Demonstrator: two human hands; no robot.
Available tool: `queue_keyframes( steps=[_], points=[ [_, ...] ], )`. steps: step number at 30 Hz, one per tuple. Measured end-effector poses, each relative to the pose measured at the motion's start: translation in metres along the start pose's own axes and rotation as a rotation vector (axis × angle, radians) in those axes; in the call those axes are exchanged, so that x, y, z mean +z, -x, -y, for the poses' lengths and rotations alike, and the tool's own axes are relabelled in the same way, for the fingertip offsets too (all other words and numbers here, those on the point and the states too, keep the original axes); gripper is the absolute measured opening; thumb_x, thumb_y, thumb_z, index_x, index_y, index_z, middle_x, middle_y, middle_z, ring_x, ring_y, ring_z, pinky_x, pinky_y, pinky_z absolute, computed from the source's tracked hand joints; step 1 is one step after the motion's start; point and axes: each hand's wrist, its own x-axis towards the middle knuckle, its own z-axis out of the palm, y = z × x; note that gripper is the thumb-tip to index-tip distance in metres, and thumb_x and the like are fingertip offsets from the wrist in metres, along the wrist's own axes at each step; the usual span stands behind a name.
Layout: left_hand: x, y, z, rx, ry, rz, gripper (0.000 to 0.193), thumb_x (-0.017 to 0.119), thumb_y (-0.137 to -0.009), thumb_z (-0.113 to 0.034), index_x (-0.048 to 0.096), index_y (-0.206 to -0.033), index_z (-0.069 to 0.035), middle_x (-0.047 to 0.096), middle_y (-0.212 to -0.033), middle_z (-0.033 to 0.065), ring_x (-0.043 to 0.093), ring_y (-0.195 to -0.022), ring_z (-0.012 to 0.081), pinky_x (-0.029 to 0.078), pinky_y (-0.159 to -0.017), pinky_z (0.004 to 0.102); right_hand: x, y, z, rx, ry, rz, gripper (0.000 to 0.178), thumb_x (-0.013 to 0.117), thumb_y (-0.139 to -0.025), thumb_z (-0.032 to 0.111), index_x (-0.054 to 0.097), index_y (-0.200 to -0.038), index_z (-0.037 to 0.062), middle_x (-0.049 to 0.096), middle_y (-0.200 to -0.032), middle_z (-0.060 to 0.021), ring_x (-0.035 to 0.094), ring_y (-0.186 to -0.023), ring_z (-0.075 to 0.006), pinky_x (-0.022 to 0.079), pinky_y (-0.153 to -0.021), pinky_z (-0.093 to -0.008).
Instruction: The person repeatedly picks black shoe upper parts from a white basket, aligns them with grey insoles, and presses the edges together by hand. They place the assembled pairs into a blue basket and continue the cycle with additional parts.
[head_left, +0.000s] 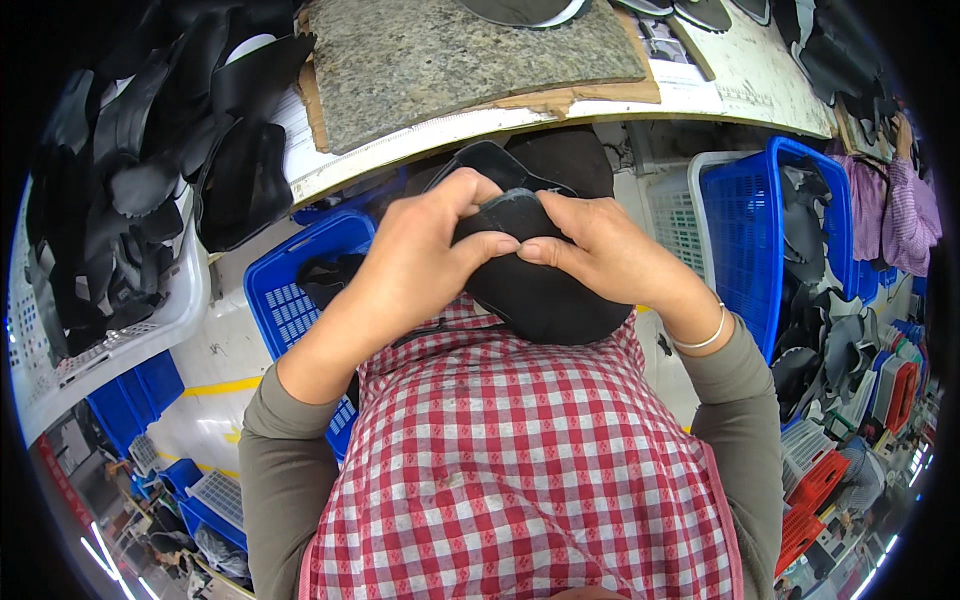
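Note:
Both my hands grip a black, smooth shoe upper piece (550, 300) in front of my chest. My left hand (425, 230) is closed on its left side, with the thumb pressed on the top surface. My right hand (605, 245) grips the opposite side, and the two thumb tips nearly meet in the middle. Between them, the piece's far edge curves upward and looks greyish. Its lower, rounded part hangs against my red-and-white checked apron (500, 450). The other fingers are mostly hidden behind the piece. Further black material (490, 160) shows just beyond my hands.
Across the top runs a white workbench (750, 95) bearing a speckled stone slab (470, 60). Black pieces heap over a white basket (190, 310) at left. Blue crates (740, 220) flank me; the right one holds black pieces. Another person's purple sleeve (905, 210) shows at far right.

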Motion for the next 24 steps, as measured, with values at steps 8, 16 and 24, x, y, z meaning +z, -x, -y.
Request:
queue_keyframes(
  steps=[8, 16, 24],
  points=[
    [0.003, -0.005, 0.004, 0.024, 0.140, -0.045, 0.021, 0.080, -0.088, -0.005, 0.068, -0.104, 0.000, 0.074, -0.093, 0.0101, 0.072, -0.086, 0.0180, 0.056, -0.077, 0.0313, 0.012, 0.013, -0.002, 0.147, -0.131, -0.086, 0.032, 0.074, -0.097, 0.028, 0.057, -0.093, 0.0009, 0.063, -0.080, -0.0159, 0.064, -0.070, -0.0353, 0.048, -0.064, -0.0415],
    [0.006, -0.024, 0.009, 0.064, 0.240, 0.024, 0.012, 0.077, -0.089, 0.001, 0.069, -0.098, 0.001, 0.067, -0.083, -0.0010, 0.059, -0.080, 0.0054, 0.048, -0.072, 0.0236, 0.019, 0.017, -0.017, 0.204, -0.300, -0.163, 0.029, 0.078, -0.096, 0.026, 0.064, -0.095, 0.0010, 0.057, -0.074, -0.0063, 0.052, -0.065, -0.0158, 0.045, -0.061, -0.0348],
    [0.024, -0.013, 0.014, 0.113, 0.338, -0.151, 0.012, 0.075, -0.087, 0.001, 0.069, -0.097, -0.001, 0.066, -0.082, 0.0026, 0.061, -0.081, 0.0087, 0.050, -0.074, 0.0270, 0.005, 0.028, -0.025, 0.060, 0.123, -0.161, 0.036, 0.084, -0.089, 0.028, 0.063, -0.082, -0.0004, 0.051, -0.069, -0.0052, 0.048, -0.064, -0.0141, 0.043, -0.060, -0.0353]
  ],
)
